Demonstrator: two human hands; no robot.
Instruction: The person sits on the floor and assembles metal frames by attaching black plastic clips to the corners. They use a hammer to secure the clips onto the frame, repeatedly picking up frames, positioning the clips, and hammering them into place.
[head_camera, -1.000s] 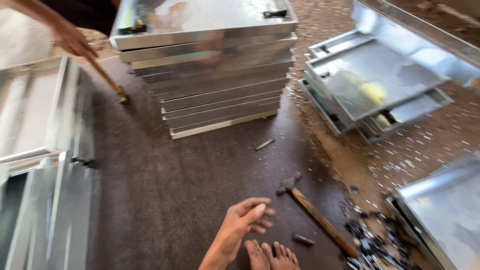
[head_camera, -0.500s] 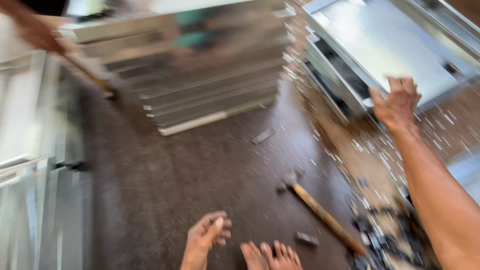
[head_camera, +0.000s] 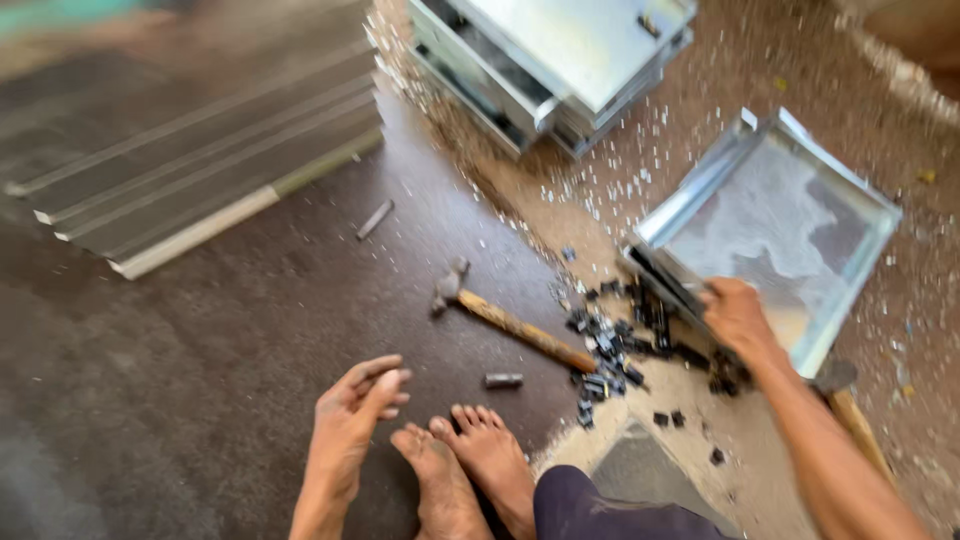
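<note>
Reaching out over the floor, the right hand rests on the near edge of a shallow metal tray, its fingers curled over the rim and seemingly gripping it, though blur hides the exact hold. The tray lies tilted on the lighter, debris-strewn part of the floor at the right. Just beside that hand a heap of small dark metal pieces is scattered. The left hand presses flat on the dark mat near its lower edge, fingers loosely spread and holding nothing, close to the person's bare feet. A hammer with a wooden handle lies between the two hands, untouched. A stack of metal sheets sits toward the floor's upper left corner, and stacked metal boxes at the top.
</note>
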